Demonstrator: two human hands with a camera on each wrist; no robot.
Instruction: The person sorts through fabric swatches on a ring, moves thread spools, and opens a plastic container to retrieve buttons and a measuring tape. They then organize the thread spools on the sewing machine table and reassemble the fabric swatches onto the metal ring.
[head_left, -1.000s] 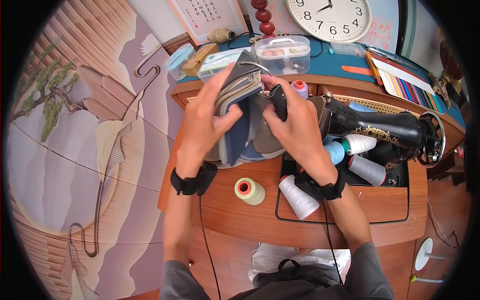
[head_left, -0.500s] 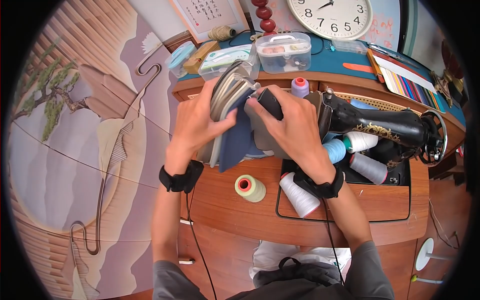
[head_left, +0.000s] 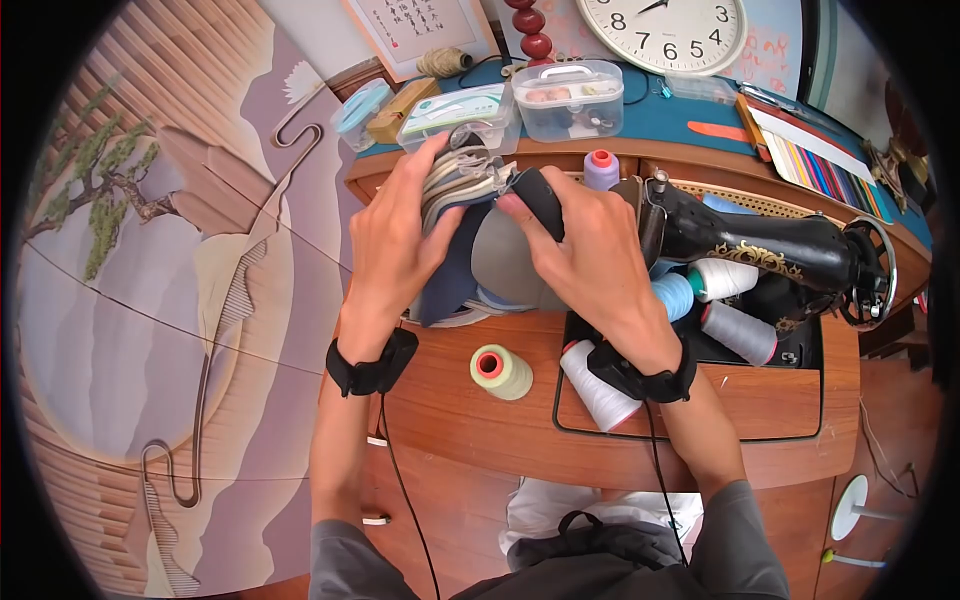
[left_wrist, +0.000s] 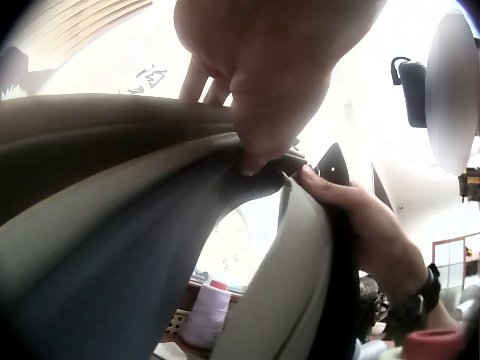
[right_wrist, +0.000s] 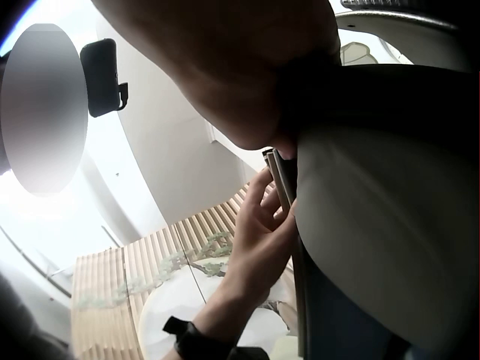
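Note:
A thick bundle of cloth-like swatches [head_left: 462,190] in beige, grey and navy is held up over the table. My left hand [head_left: 395,235] grips its left part, thumb on the near face and fingers over the far side. Opposite it, my right hand [head_left: 600,255] pinches a black swatch [head_left: 541,203] at the top edge, with a grey rounded swatch [head_left: 510,255] hanging below. In the left wrist view a gap parts the navy swatch [left_wrist: 120,247] from the grey one. The right wrist view shows the grey swatch [right_wrist: 375,225] close up beneath dark material.
A black sewing machine [head_left: 750,250] stands at right, with white, blue and grey thread cones around it. One pale green thread cone [head_left: 501,373] stands on the table [head_left: 450,430] in front. Behind are a lilac cone [head_left: 601,170], a clear lidded box [head_left: 569,105] and a clock [head_left: 662,30].
The bundle has parted: more swatches lie to the left, and the grey rounded one now shows broadly between my hands. The top has tipped lower; my left hand shifted slightly left.

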